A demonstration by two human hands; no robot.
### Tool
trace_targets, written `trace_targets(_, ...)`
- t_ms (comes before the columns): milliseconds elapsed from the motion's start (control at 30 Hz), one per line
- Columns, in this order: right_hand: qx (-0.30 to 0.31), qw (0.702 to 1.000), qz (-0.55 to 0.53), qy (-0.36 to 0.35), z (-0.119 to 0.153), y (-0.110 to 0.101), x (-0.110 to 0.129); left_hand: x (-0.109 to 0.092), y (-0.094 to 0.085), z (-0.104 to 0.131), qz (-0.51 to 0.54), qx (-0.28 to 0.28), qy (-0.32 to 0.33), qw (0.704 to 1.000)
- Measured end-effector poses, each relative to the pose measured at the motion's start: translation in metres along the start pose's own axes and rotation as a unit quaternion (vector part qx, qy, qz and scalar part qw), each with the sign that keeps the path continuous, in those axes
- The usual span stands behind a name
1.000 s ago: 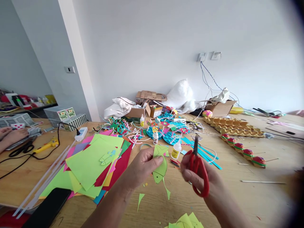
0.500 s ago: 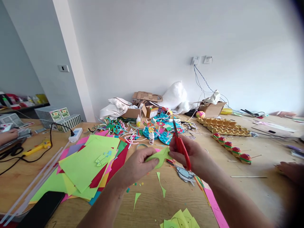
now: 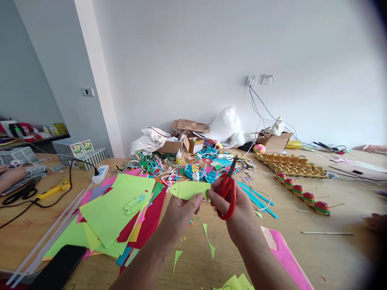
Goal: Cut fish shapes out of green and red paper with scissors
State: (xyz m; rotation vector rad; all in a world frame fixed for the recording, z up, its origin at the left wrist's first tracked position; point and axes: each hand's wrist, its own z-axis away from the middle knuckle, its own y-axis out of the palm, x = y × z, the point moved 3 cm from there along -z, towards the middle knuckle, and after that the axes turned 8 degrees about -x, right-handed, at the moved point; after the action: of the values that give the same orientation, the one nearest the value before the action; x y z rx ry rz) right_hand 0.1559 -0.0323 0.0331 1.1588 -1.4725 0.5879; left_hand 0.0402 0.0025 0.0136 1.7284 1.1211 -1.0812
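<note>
My left hand (image 3: 180, 212) pinches a light green paper fish cut-out (image 3: 189, 189), held flat above the wooden table (image 3: 332, 249). My right hand (image 3: 232, 207) grips red-handled scissors (image 3: 227, 189), blades closed and pointing up and away; its fingertips also touch the fish's right end. Green paper offcuts (image 3: 208, 239) lie on the table below my hands.
A fanned stack of coloured paper (image 3: 117, 209) and a dark phone (image 3: 59, 268) lie to the left. Pink paper (image 3: 284, 253) is at lower right. Glue bottles, teal crafts and boxes crowd the back. Another person's hands appear at far left (image 3: 10, 177) and far right (image 3: 376, 221).
The green fish went from hanging downward to held flat and level. My right hand with the scissors came in from the right until it met the fish's end.
</note>
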Motion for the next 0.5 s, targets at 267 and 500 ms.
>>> trace_targets(267,0.037,0.998,0.044,0.014,0.003,0.002,-0.003,-0.002,-0.007,-0.004,-0.049,-0.062,0.014,0.997)
trace_targets(500,-0.011,1.000,0.019,-0.018,-0.001,-0.003,-0.005,0.001,-0.012,-0.006,0.100,-0.042,-0.012,0.994)
